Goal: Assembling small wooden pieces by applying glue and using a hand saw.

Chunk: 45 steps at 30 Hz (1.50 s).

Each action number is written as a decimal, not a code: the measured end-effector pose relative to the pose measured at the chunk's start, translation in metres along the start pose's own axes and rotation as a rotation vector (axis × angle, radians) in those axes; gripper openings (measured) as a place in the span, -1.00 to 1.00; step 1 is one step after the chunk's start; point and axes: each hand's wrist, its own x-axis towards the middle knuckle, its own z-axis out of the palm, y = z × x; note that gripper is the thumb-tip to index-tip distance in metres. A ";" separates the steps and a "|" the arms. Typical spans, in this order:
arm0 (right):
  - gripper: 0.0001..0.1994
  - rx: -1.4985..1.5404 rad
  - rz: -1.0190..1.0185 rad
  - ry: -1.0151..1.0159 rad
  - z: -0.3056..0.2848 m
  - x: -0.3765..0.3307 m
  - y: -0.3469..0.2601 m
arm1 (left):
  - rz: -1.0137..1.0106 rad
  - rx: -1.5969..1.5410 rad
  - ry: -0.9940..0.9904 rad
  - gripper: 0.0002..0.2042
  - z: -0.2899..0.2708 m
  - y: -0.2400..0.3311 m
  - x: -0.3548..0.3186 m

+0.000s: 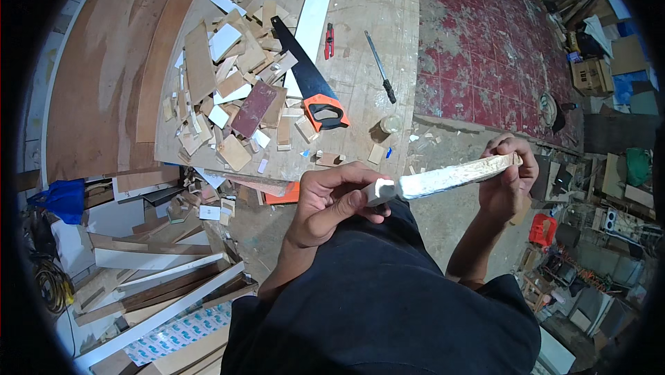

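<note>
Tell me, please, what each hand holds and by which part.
The left hand pinches a small pale block near its left end; the right hand grips a longer whitish piece by its right end.

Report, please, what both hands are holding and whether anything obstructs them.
Left hand gripping small pale block. Right hand gripping longer white strip. Ends close together. Handsaw on table, apart from both hands.

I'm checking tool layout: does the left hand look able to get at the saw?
Probably yes: the saw has its handle at the near end, with nothing lying over it. The left hand grips a small pale block, though, and would likely need freeing first.
</note>
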 end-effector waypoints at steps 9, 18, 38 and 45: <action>-0.62 0.028 0.046 -0.005 -0.007 -0.010 0.006 | -0.034 -0.019 0.068 -0.65 0.001 -0.004 -0.007; -0.64 0.050 0.028 -0.019 -0.007 -0.017 0.012 | -0.028 -0.071 -0.008 -0.69 -0.004 -0.004 -0.014; -0.73 0.127 0.351 0.467 -0.048 -0.025 0.096 | 0.111 -0.034 0.135 -0.69 -0.024 -0.018 -0.013; -0.83 -0.506 0.482 0.442 -0.126 -0.064 0.192 | 0.200 0.040 0.334 -0.66 -0.043 0.000 -0.036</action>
